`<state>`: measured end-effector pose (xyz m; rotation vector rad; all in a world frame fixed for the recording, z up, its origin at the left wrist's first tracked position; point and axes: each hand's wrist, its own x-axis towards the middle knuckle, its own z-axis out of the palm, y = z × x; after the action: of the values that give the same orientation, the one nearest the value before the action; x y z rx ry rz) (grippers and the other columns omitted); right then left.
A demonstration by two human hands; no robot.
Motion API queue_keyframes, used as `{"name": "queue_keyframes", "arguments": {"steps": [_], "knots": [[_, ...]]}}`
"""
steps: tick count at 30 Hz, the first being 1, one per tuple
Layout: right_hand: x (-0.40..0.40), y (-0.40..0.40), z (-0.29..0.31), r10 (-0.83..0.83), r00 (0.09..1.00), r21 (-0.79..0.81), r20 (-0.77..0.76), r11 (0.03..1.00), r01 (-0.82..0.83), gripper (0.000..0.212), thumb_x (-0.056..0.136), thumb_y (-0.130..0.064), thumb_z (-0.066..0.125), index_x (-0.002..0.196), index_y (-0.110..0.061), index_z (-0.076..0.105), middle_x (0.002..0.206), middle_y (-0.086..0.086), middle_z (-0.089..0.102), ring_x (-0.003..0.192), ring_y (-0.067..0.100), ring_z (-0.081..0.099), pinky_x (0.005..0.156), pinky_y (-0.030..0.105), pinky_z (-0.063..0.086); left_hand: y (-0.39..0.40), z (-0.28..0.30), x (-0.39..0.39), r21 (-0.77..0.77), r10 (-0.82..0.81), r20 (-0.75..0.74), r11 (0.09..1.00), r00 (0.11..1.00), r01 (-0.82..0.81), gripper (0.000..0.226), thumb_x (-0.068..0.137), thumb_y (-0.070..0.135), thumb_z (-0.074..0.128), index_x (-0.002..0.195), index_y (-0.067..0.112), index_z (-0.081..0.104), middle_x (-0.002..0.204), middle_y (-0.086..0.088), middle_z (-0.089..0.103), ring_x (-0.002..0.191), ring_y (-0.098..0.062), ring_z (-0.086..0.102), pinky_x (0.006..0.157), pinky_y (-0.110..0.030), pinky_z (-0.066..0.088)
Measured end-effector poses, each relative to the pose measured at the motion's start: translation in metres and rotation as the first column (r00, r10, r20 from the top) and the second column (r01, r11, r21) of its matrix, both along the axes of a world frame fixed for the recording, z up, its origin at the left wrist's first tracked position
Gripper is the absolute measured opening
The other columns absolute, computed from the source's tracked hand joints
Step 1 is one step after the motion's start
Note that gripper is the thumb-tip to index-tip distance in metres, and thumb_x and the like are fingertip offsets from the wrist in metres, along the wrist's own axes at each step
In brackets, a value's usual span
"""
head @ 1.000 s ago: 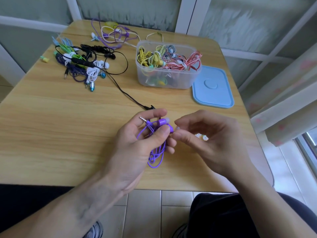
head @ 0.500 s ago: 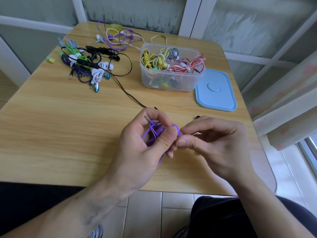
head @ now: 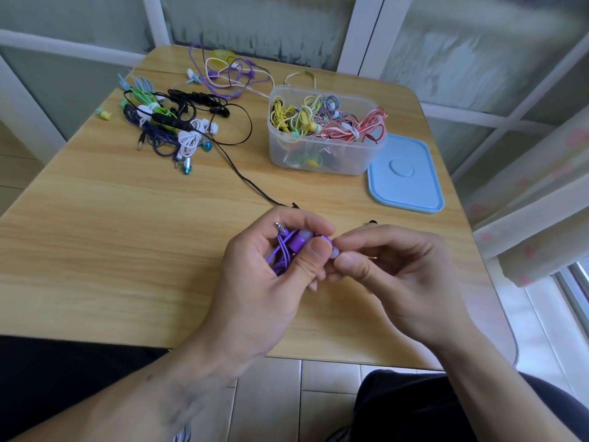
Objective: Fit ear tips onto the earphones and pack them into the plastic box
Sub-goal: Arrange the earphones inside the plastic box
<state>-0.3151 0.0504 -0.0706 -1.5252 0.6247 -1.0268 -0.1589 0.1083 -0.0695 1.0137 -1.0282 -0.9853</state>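
Over the near edge of the desk, the left hand holds a bundle of purple earphones, fingers curled around the wire. The right hand pinches a small pale ear tip against one earbud. Farther back sits the plastic box, full of coloured earphones, beside its blue lid.

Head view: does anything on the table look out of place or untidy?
Mostly the loose earphones tangled in a heap at the far left, one black cable trailing toward the hands. A small green-and-yellow piece lies alone near the left edge. The plastic box stands upright, its blue lid off beside it.
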Motion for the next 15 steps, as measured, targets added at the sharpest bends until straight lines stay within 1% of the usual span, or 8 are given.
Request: {"name": "queue_keyframes", "arguments": {"steps": [2, 4, 5, 6, 8, 11, 12, 15], "knots": [[-0.0009, -0.0002, -0.0012, -0.013, 1.000, -0.040, -0.026, 0.999, 0.012, 0.008, 0.081, -0.006, 0.072, 0.088, -0.002, 0.072, 0.082, 0.010, 0.073, 0.071, 0.030, 0.071, 0.069, 0.037, 0.058, -0.0004, -0.0009, -0.0002, 0.032, -0.013, -0.045, 0.999, 0.999, 0.015, 0.004, 0.082, 0.019, 0.067, 0.086, 0.019, 0.068, 0.070, -0.004, 0.068, 0.058, -0.016, 0.058, 0.058, -0.025, 0.051], [-0.0015, -0.0010, -0.0035, -0.018, 0.999, -0.082, -0.027, 0.997, 0.016, 0.009, 0.081, -0.008, 0.075, 0.087, -0.003, 0.072, 0.085, 0.013, 0.071, 0.075, 0.036, 0.069, 0.071, 0.051, 0.057, -0.0003, -0.0009, -0.0002, 0.062, -0.034, -0.085, 0.997, 0.996, 0.039, 0.007, 0.081, 0.016, 0.067, 0.084, 0.021, 0.070, 0.070, -0.005, 0.068, 0.059, -0.015, 0.059, 0.058, -0.024, 0.051], [-0.0019, -0.0015, -0.0043, -0.024, 0.999, -0.099, -0.027, 0.995, 0.021, 0.011, 0.081, -0.010, 0.076, 0.088, -0.004, 0.071, 0.086, 0.014, 0.070, 0.077, 0.039, 0.068, 0.071, 0.056, 0.056, -0.0004, -0.0008, -0.0003, 0.075, -0.044, -0.107, 0.996, 0.993, 0.052, 0.008, 0.080, 0.015, 0.067, 0.083, 0.022, 0.071, 0.070, -0.005, 0.068, 0.059, -0.015, 0.059, 0.058, -0.024, 0.051], [-0.0024, -0.0018, -0.0049, -0.033, 0.999, -0.116, -0.029, 0.993, 0.029, 0.012, 0.082, -0.013, 0.076, 0.089, -0.004, 0.072, 0.087, 0.015, 0.070, 0.078, 0.040, 0.067, 0.071, 0.058, 0.055, -0.0007, 0.0000, -0.0001, 0.084, -0.055, -0.126, 0.994, 0.991, 0.066, 0.010, 0.079, 0.015, 0.067, 0.082, 0.023, 0.072, 0.070, -0.005, 0.069, 0.058, -0.015, 0.060, 0.058, -0.024, 0.051], [-0.0022, -0.0013, -0.0051, -0.045, 0.998, -0.143, -0.037, 0.989, 0.039, 0.013, 0.083, -0.015, 0.076, 0.090, -0.005, 0.072, 0.087, 0.015, 0.070, 0.079, 0.037, 0.068, 0.071, 0.055, 0.056, -0.0008, 0.0012, 0.0003, 0.098, -0.071, -0.157, 0.991, 0.985, 0.087, 0.012, 0.078, 0.013, 0.066, 0.080, 0.023, 0.073, 0.069, -0.005, 0.069, 0.058, -0.015, 0.060, 0.057, -0.023, 0.051], [-0.0009, 0.0003, -0.0049, -0.034, 0.999, -0.139, -0.008, 0.990, 0.033, 0.009, 0.082, -0.008, 0.073, 0.090, -0.003, 0.071, 0.086, 0.015, 0.069, 0.076, 0.032, 0.068, 0.071, 0.039, 0.056, 0.0001, 0.0018, -0.0002, 0.116, -0.093, -0.206, 0.986, 0.974, 0.118, 0.013, 0.077, 0.010, 0.066, 0.076, 0.022, 0.072, 0.067, -0.006, 0.067, 0.056, -0.015, 0.059, 0.056, -0.022, 0.051], [-0.0007, 0.0007, -0.0051, -0.023, 1.000, -0.132, 0.004, 0.991, 0.024, 0.010, 0.082, -0.008, 0.073, 0.090, -0.002, 0.071, 0.086, 0.015, 0.068, 0.075, 0.031, 0.068, 0.071, 0.036, 0.056, 0.0007, 0.0014, -0.0008, 0.129, -0.095, -0.227, 0.983, 0.969, 0.127, 0.014, 0.076, 0.009, 0.066, 0.076, 0.021, 0.072, 0.066, -0.006, 0.066, 0.055, -0.015, 0.058, 0.056, -0.022, 0.050], [-0.0003, -0.0001, -0.0053, -0.012, 1.000, -0.128, -0.001, 0.992, 0.011, 0.014, 0.083, -0.015, 0.075, 0.090, -0.003, 0.072, 0.086, 0.013, 0.068, 0.075, 0.030, 0.068, 0.071, 0.033, 0.056, 0.0025, 0.0006, -0.0033, 0.174, -0.086, -0.296, 0.974, 0.951, 0.143, 0.015, 0.074, 0.008, 0.066, 0.073, 0.022, 0.072, 0.065, -0.007, 0.064, 0.053, -0.016, 0.057, 0.054, -0.023, 0.049]]}}
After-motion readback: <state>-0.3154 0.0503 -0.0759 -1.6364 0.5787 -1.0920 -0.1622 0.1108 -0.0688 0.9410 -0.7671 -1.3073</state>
